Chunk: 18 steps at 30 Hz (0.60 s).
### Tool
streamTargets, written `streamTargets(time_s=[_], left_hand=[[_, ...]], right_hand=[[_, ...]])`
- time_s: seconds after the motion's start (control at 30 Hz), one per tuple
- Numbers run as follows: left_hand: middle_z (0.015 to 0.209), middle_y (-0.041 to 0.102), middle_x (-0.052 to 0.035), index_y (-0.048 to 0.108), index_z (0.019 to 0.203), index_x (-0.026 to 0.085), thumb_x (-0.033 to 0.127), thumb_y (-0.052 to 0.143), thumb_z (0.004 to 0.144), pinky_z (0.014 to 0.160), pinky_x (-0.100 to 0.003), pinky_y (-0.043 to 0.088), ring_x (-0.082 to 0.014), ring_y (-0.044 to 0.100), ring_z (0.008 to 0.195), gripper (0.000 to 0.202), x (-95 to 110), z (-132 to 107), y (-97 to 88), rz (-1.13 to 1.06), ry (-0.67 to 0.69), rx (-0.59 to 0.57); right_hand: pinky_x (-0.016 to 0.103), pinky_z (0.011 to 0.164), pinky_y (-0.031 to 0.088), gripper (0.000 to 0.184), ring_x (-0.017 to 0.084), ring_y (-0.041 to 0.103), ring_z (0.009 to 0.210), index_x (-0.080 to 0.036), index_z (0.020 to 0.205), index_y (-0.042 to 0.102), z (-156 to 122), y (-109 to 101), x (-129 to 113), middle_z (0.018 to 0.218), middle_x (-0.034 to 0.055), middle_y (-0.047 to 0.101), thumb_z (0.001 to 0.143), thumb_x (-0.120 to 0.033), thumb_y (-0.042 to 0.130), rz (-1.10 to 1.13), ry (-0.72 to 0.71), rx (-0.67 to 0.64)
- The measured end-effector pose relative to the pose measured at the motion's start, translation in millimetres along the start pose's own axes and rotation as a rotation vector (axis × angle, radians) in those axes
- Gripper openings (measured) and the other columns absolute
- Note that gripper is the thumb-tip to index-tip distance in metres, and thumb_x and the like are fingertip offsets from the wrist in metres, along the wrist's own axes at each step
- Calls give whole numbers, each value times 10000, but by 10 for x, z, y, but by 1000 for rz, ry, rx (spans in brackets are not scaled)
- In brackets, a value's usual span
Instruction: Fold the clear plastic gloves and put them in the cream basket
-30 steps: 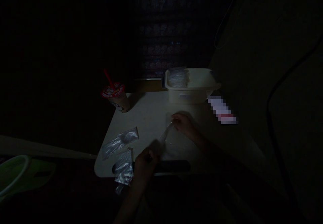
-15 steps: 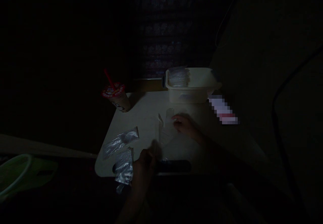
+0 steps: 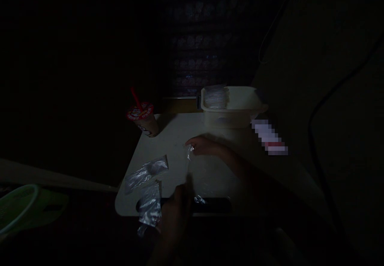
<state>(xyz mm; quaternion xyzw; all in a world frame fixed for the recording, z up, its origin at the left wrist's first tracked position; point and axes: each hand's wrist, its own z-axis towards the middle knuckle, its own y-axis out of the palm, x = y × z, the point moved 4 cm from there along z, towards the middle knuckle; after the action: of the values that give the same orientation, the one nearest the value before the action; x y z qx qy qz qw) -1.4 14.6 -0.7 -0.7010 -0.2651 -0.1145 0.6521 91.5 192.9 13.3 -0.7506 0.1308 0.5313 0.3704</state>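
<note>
A thin clear plastic bag stretches upright between my two hands, its outline faint in the dim light. My right hand pinches its upper end above the table. Below, near the front edge, my left hand is closed around the lower end; its fingertips are in shadow. Just left of that hand, a crinkled clear plastic packet overhangs the edge. Another flat clear packet lies a little farther back on the white table.
A cup with a red lid and straw stands at the back left. At the back right, a cream plastic tub holds a stack of clear packets. A green basket sits low at left. A blurred-out card-like item lies right of the tub.
My right hand has moved left and closed on the upper end of the clear plastic. A translucent strip that lay by it is no longer visible there. The view has shifted slightly.
</note>
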Motion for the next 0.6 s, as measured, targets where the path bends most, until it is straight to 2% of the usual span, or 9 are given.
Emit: streamTargets(time_s=[0.13,0.2,0.37,0.5,0.6], left_hand=[[635,649,-22,401,1089,185,257,367,791,413,-203,382,-161,605,491,309,-2,-21,25,30,14,19],[681,657,-32,363,1135,189,259,358,793,426,-209,403,-164,613,516,349,-1,-35,33,29,31,37],[812,656,-49,344,1157,200,249,375,778,481,-242,460,-177,627,590,383,-48,-51,66,-10,60,55],[808,654,-34,351,1155,209,221,397,757,494,-238,476,-170,628,622,400,-111,-59,113,-42,70,66],[855,642,-41,370,1141,202,219,401,756,502,-236,481,-169,626,655,386,-140,-65,140,-13,155,150]], right_hand=[[203,550,385,564,71,500,561,-113,1079,454,-123,-94,-7,642,-41,551,530,-53,572,369,-5,-7],[209,561,389,554,76,514,565,-110,1067,465,-164,-95,-4,638,-35,564,527,-62,577,444,15,-3],[198,510,369,287,59,466,487,-99,793,589,-165,-49,29,558,-48,532,523,-24,525,292,53,46],[191,489,364,217,63,462,479,-113,678,581,-159,-79,86,530,-52,513,522,1,482,127,15,153],[194,506,364,131,69,458,498,-128,546,528,-210,-115,128,516,-47,486,537,-8,477,67,-17,216]])
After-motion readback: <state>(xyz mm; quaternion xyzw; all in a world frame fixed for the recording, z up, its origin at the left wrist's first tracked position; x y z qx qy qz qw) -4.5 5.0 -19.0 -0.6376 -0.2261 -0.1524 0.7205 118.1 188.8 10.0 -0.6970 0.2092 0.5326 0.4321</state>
